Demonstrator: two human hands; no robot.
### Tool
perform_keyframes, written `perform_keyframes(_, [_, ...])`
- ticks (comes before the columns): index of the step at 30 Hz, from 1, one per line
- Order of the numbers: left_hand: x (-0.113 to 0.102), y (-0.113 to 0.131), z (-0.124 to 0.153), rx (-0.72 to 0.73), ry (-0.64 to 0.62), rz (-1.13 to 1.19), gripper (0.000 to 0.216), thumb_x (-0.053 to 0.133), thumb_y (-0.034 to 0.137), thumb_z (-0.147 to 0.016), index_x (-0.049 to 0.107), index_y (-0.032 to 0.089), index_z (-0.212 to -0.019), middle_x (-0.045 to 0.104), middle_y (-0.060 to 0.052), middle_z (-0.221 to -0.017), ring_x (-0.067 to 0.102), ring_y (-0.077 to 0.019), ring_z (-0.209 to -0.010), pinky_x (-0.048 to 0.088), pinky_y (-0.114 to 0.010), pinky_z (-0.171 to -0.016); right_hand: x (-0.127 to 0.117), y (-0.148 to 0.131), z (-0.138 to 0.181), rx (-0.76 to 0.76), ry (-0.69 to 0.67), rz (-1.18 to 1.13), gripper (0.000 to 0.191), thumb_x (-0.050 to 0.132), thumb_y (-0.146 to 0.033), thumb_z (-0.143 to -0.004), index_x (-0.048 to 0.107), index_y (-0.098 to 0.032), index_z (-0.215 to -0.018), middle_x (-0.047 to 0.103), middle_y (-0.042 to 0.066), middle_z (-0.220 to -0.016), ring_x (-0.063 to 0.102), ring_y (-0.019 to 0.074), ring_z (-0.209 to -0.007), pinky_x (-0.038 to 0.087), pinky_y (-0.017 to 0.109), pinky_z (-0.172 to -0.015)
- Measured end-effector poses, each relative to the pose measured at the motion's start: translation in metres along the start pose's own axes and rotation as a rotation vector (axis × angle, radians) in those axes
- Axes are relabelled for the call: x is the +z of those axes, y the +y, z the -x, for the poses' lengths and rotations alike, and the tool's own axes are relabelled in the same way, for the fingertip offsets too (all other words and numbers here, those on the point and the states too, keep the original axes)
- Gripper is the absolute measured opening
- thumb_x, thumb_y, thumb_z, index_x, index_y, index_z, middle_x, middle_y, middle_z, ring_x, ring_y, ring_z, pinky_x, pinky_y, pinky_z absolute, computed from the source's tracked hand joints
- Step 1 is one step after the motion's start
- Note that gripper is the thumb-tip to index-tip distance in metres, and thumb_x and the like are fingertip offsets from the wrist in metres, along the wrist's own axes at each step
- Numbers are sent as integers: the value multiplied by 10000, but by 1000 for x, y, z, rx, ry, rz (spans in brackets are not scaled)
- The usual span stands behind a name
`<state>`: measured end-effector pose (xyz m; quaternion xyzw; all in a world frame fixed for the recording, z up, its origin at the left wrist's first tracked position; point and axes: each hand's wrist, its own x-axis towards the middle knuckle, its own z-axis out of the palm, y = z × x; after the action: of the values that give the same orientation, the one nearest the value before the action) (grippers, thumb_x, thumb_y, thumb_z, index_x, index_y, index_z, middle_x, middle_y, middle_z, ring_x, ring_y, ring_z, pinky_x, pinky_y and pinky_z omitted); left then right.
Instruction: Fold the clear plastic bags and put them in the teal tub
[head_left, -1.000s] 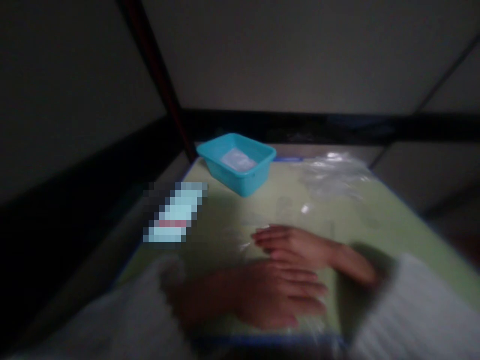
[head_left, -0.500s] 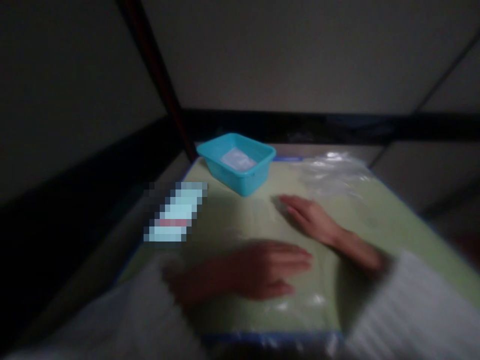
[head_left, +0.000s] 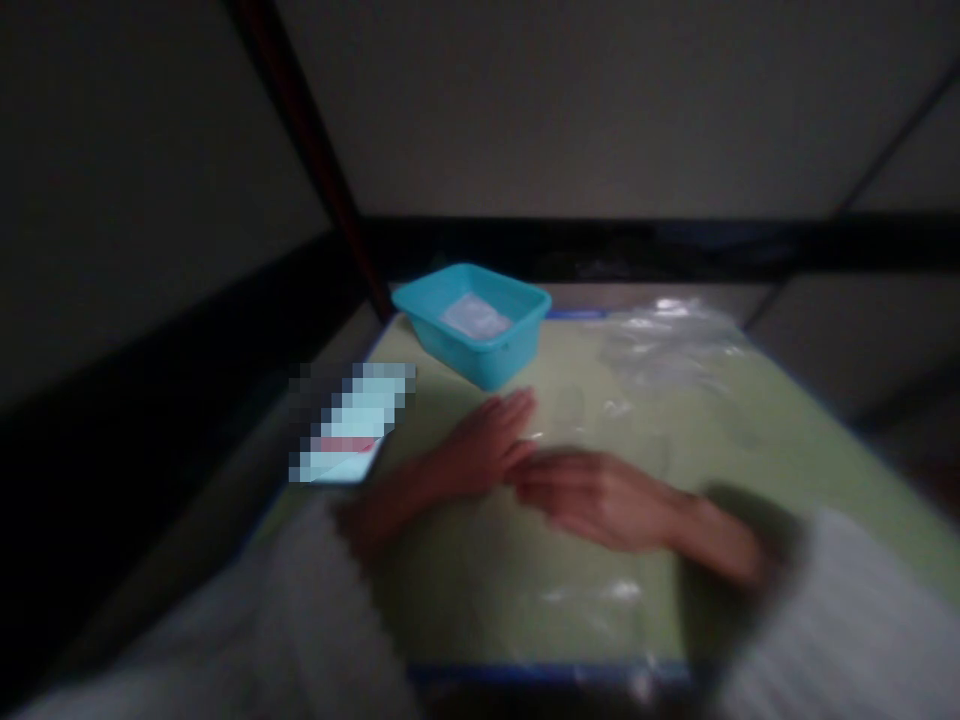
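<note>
My left hand (head_left: 484, 445) lies low over the pale green table, palm down and fingers stretched out, just in front of the turquoise basket. Close beside it is my right hand (head_left: 600, 497), flat with its fingers pointing left. Its fingertips meet or nearly touch my left thumb; the blur hides which. Both hands look open and hold nothing I can see. Under and around them spreads thin clear plastic (head_left: 585, 595), shiny in places, its outline hard to make out.
The turquoise basket (head_left: 480, 365) stands at the back left with a whitish packet (head_left: 474, 316) inside. A lit, pixelated screen (head_left: 364, 410) lies at the left edge. Crumpled clear plastic (head_left: 671, 345) rests at the back right. Walls rise behind the table (head_left: 795, 430).
My left hand has moved away from me and slightly left, toward the basket. My right hand has come nearer to me, so the two now meet mid-table.
</note>
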<state>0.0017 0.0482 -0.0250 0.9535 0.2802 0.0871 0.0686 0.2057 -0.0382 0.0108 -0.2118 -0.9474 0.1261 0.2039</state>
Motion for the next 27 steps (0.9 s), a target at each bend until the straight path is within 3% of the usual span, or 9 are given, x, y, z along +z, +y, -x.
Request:
perform_keyframes(4, [-3, -15, 2, 99, 22, 69, 487, 225, 280, -983, 264, 66, -1419, 210, -161, -1524, 153, -199, -1426, 199, -408, -1162, 10, -12, -2, -107, -200, -31, 548, 443, -390, -945, 422, -15, -1344, 433, 193, -1418, 273, 229, -1381, 273, 378, -1132])
perform_keyframes(8, [-8, -21, 3, 103, -23, 73, 508, 313, 304, -965, 279, 80, -1420, 256, -159, -1509, 204, -218, -1413, 214, -424, -1155, 10, -15, -1, -90, -259, -91, 688, 482, -430, -916, 284, -12, -1426, 325, 210, -1474, 191, 226, -1407, 196, 397, -1154])
perform_keyframes(16, [-16, -25, 4, 46, 61, 103, 488, 434, 366, -936, 401, 127, -1359, 342, -136, -1477, 329, -207, -1365, 297, -371, -1121, 0, -20, 5, -82, -312, -126, 586, 521, -414, -902, 357, -200, -1424, 343, 66, -1492, 206, 217, -1405, 134, 440, -1158])
perform_keyframes(19, [-14, -29, 4, -7, 117, 85, 390, 369, 297, -957, 476, 123, -1290, 439, -128, -1414, 414, -199, -1310, 333, -375, -1101, -2, -19, 5, -99, -310, -124, 601, 527, -416, -898, 362, -164, -1418, 341, 89, -1493, 221, 219, -1401, 168, 434, -1154])
perform_keyframes(24, [-6, -16, 4, -69, 358, 165, 384, 272, 234, -966, 492, 110, -1255, 533, -110, -1325, 489, -179, -1238, 379, -370, -1070, 0, -22, -1, -107, -214, -71, 584, 453, -424, -937, 392, -45, -1377, 443, 165, -1418, 273, 212, -1383, 230, 401, -1144])
perform_keyframes(27, [-5, -1, 3, 65, 218, 230, 408, 250, 225, -968, 467, 105, -1293, 484, -102, -1380, 448, -180, -1281, 358, -343, -1086, 5, -27, -7, -114, -218, -45, 532, 412, -404, -957, 444, -33, -1337, 467, 162, -1401, 302, 208, -1370, 236, 368, -1145])
